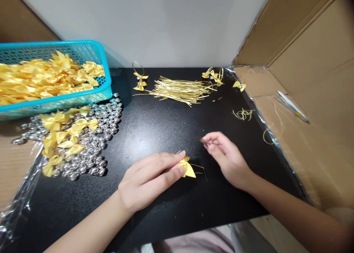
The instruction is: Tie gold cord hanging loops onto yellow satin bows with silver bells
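My left hand (155, 175) is closed on a yellow ribbon bow (189, 170), pressed between thumb and fingertips just above the black tabletop. Thin gold cord ends (197, 167) stick out to the right of the bow. The part of the bow under my fingers is hidden. To the right, and apart from the bow, my right hand (225, 157) has its fingertips pinched together. A small dark blurred bit shows at those fingertips, too unclear to name.
A turquoise basket (103, 66) of yellow bows stands at the back left. Silver beads (110, 116) and loose bows (79, 125) lie before it. Gold cords (182, 90), finished bow pieces (140, 81) and cord scraps (243, 114) lie farther back. Tweezers-like tool (292, 106) rests on cardboard at right.
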`<state>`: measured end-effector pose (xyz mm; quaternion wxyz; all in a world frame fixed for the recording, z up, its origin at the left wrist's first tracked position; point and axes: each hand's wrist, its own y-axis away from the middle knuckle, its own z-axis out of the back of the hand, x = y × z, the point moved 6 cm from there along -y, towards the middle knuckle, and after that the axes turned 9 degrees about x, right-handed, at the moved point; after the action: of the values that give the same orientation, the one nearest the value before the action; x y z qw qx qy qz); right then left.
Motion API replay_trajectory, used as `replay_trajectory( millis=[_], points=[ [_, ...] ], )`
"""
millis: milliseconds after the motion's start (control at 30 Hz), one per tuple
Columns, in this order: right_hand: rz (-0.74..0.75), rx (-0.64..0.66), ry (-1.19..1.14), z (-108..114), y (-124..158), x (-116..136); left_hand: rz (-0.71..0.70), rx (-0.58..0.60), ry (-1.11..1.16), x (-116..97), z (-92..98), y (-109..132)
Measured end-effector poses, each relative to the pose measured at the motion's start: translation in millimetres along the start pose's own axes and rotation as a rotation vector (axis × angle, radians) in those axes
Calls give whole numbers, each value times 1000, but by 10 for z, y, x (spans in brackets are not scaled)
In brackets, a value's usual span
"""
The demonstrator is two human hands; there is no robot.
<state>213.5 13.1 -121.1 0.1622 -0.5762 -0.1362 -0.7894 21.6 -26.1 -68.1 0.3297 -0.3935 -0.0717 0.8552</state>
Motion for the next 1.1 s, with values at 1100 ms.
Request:
replay_trajectory(
  millis=[1100],
  points=[
    [484, 110, 269, -54, 144, 477, -101, -151, 490, -7, -45, -62]
  ],
)
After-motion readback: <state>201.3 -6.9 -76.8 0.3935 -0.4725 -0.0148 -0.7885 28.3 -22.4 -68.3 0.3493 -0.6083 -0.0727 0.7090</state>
